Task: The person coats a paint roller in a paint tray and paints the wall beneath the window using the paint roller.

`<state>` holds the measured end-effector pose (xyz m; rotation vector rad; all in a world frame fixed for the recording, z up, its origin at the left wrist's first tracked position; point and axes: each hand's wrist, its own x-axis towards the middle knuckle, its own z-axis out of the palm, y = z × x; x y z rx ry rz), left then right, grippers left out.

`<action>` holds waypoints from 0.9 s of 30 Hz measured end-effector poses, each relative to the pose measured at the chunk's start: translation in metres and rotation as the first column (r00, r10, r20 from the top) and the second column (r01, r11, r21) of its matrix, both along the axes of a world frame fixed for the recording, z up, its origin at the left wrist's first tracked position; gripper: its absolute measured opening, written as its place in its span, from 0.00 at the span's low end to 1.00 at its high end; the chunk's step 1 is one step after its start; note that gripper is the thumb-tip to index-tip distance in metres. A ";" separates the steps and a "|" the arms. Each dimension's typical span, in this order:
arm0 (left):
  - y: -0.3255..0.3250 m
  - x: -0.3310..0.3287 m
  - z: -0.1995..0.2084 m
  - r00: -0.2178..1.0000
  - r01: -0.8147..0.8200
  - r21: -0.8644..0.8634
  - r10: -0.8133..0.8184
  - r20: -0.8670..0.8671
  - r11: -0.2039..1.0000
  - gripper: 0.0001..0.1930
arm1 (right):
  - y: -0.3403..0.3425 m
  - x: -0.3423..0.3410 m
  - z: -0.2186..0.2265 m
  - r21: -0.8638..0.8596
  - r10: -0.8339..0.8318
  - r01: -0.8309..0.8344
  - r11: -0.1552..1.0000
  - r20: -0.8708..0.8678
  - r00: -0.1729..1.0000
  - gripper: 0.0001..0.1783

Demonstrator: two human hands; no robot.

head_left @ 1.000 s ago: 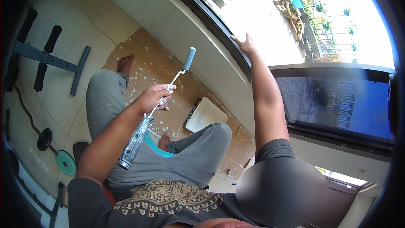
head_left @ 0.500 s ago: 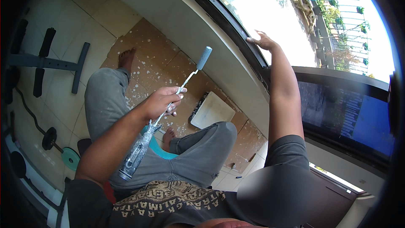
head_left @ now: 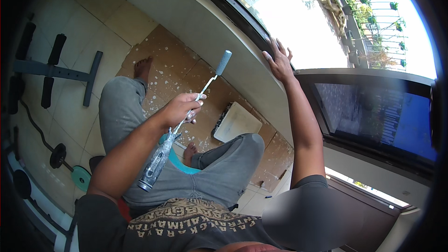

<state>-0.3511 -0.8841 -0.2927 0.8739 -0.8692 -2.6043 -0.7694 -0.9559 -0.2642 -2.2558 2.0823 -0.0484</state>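
Note:
A small paint roller with a grey-blue sleeve and a paint-smeared handle is in my left hand. The fingers close around its thin metal rod, so the sleeve points up toward the wall and the handle hangs down toward my lap. White paint marks show on these fingertips. On the right, my right hand rests at the dark window frame, fingers spread and nothing in them. Between my left hand and the wall lies a whitish paint tray on the floor.
Brown floor covering spattered with white paint runs along the wall. An open dark-framed window sash juts out at right. Exercise equipment and a barbell with a green plate stand at left. I sit on something teal.
My right hand has moved slightly left along the window frame and turned, with its fingers now pointing up. My left hand still holds the roller in nearly the same place.

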 end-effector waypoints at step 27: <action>0.002 0.001 -0.023 0.992 0.111 -0.081 -0.104 0.076 0.991 0.11 | 0.247 0.171 -0.055 0.288 -0.195 0.705 0.648 0.958 -0.212 0.37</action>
